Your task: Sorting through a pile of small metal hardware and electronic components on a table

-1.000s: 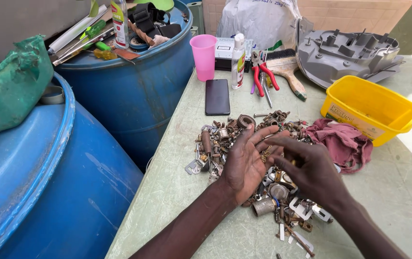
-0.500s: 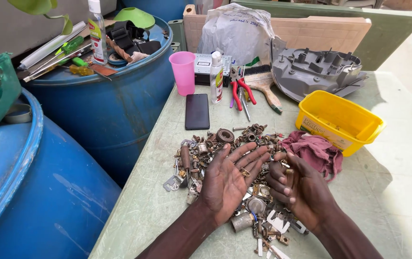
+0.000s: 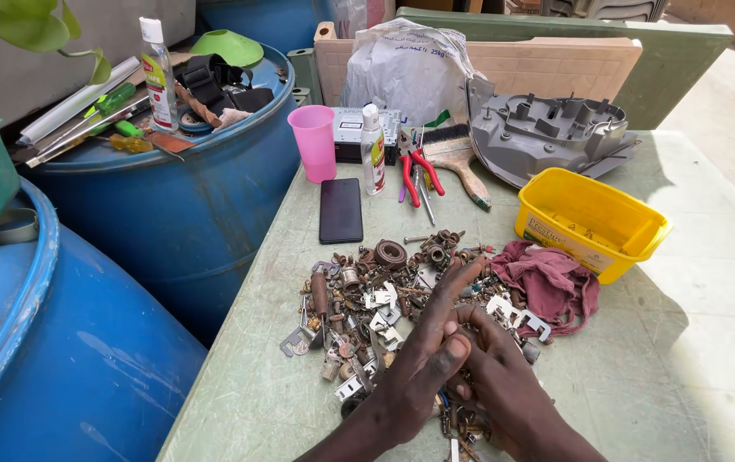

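Scrap metal pieces (image 3: 384,295), rusty screws, washers, brackets and small fittings, lie heaped in the middle of a pale green, scuffed table (image 3: 709,342). Both hands rest on the near side of that heap and hide the parts beneath them; the bottom edge cuts off the forearms and the pile's near end. The left hand (image 3: 431,346) lies flat with fingers stretched out over the pieces, thumb laid across the right hand (image 3: 495,364), which is loosely curled beneath it; whether either hand has hold of a piece cannot be made out.

Two big blue plastic barrels (image 3: 171,214) stand to the left of the table in bright sun, the farther one's lid cluttered with tools too jumbled to tell apart. A white sack (image 3: 406,68) leans against a board at the far end, next to a grey moulded plastic housing (image 3: 547,137). A yellow tub (image 3: 590,222) sits at the right, with a crumpled maroon rag (image 3: 551,287) touching the heap. Smaller still: a pink cup (image 3: 313,141), a black phone (image 3: 341,210) lying face up, a paintbrush (image 3: 461,162) and red-handled pliers (image 3: 414,171).
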